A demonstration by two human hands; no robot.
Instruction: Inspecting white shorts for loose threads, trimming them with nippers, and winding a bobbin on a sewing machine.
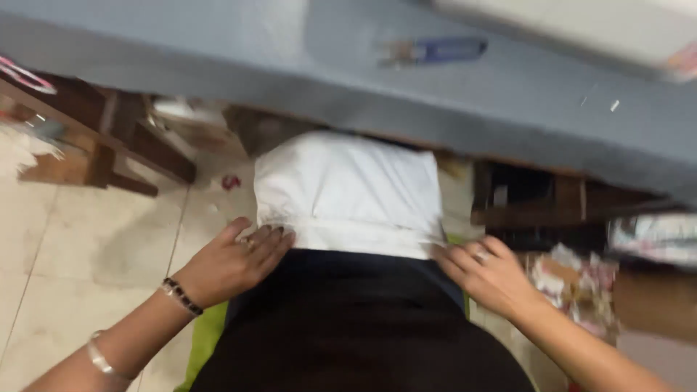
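A folded white cloth (347,190) lies over a dark, nearly black fabric (348,319) in the middle of the blurred head view. My left hand (231,263) rests flat at the white cloth's lower left corner, fingers apart, a ring on one finger and bracelets on the wrist. My right hand (488,274) presses at the cloth's lower right corner, fingers curled against its folded edge, also with a ring. Whether either hand pinches the cloth is unclear. A strip of bright green fabric (205,335) shows beneath the dark one.
A grey-blue table top (523,94) runs across the top, with a blue-handled tool (434,51) lying on it. Wooden furniture legs (102,145) stand at left on the pale tiled floor (94,247). Patterned cloth scraps (573,279) and dark wooden boxes (537,203) sit at right.
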